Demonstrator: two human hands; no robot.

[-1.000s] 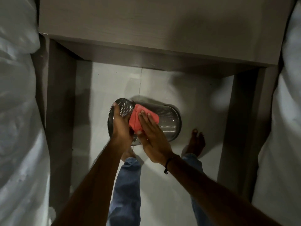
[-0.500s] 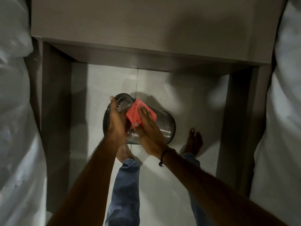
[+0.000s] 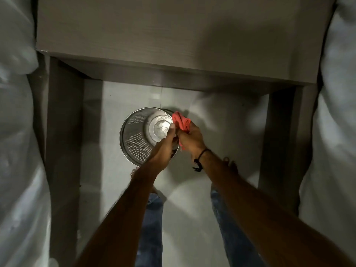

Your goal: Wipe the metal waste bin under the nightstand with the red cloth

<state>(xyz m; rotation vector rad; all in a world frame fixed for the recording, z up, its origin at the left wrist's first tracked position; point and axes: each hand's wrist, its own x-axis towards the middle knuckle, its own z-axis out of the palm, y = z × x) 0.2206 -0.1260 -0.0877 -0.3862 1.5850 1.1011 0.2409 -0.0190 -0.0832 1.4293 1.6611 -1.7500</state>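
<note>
A: Where is the metal waste bin [image 3: 138, 135] sitting at this moment?

B: It is standing on the pale floor [image 3: 212, 116] just in front of the nightstand [image 3: 173, 35], between the two nightstand legs, with its mouth facing up toward the camera, so the round base is showing inside.

A: And the hands?

B: The left hand [image 3: 163, 149] is reaching over the bin's near rim, fingers curled on the rim; how firmly it is pinching I cannot tell. The right hand [image 3: 189, 137] is closed around the red cloth [image 3: 181, 121], bunching it at the bin's right rim, on the side away from the left nightstand leg.

A: How is the bin likely handling?

B: I am judging it as light, thin and stiff, since the wall is perforated sheet metal. The polished surface is probably slippery, so it is likely sliding or tipping under a hard wipe.

A: Best place to hold it?

B: The rolled rim, opposite wherever the soft cloth is pressing.
</note>
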